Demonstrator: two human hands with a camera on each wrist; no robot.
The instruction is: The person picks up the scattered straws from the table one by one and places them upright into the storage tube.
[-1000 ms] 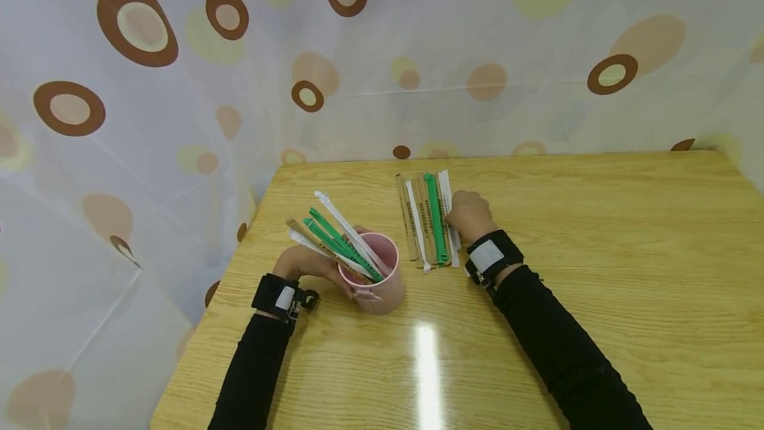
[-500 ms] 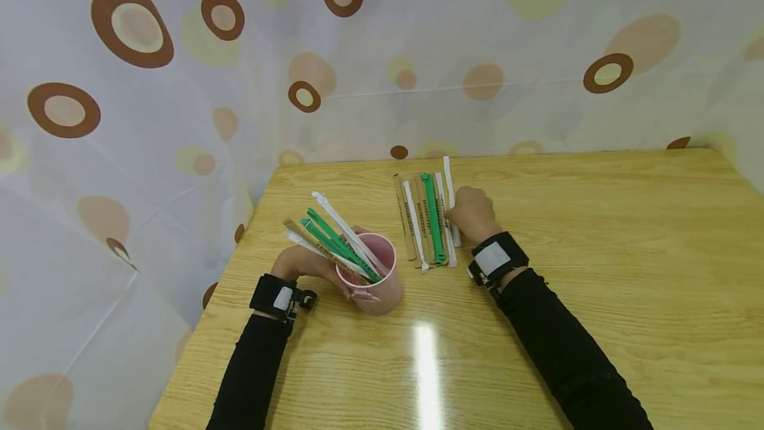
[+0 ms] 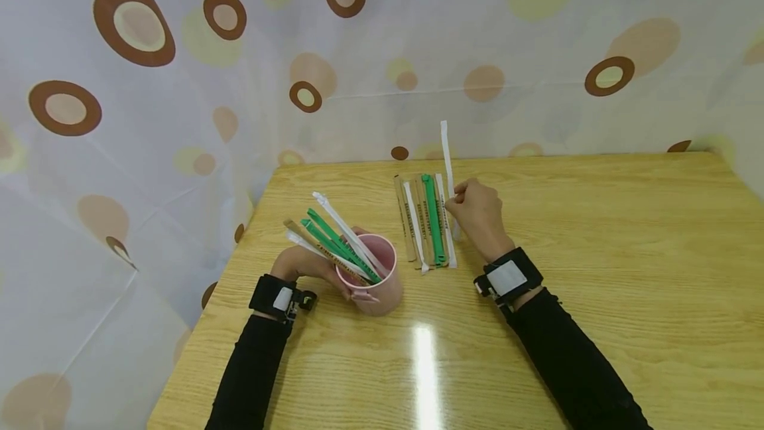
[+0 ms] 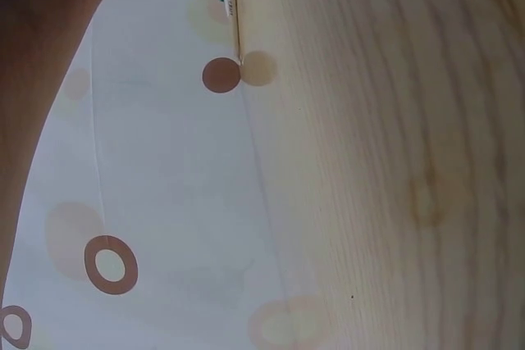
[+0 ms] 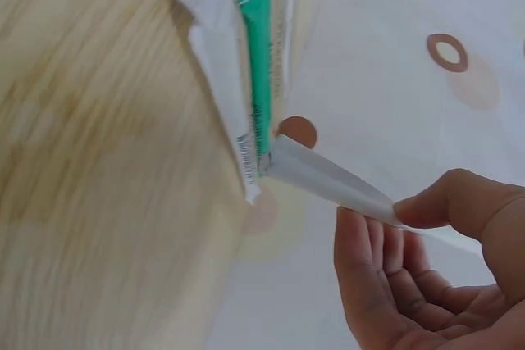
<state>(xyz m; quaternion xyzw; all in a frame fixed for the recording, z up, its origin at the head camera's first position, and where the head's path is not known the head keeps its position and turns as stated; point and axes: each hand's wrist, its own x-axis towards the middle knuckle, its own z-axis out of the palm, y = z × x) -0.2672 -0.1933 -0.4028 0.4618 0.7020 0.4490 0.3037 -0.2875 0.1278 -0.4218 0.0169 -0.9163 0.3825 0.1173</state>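
In the head view my left hand (image 3: 309,264) grips a pink cup (image 3: 384,296) by its side; the far fingers are partly hidden behind it. Several wrapped straws (image 3: 340,244), white, green and brown, lean leftward out of the cup. My right hand (image 3: 480,216) pinches a white paper-wrapped straw (image 3: 445,148) between thumb and fingertips. That straw stands raised, its upper end overlapping the curtain in this view. The right wrist view shows the same pinch, with thumb over the white wrapper (image 5: 324,179). Beside this hand lies a row of wrapped straws, including a green one (image 3: 434,224).
A light wooden table (image 3: 597,284) carries everything, with a bright glare streak near its front middle. Behind and to the left hangs a white curtain (image 3: 370,38) with brown and yellow circles. The left wrist view shows mostly tabletop (image 4: 394,161) and curtain.
My right hand has lifted the white straw from the right end of the row, and its upper end now stands higher. The left hand and cup stay in place.
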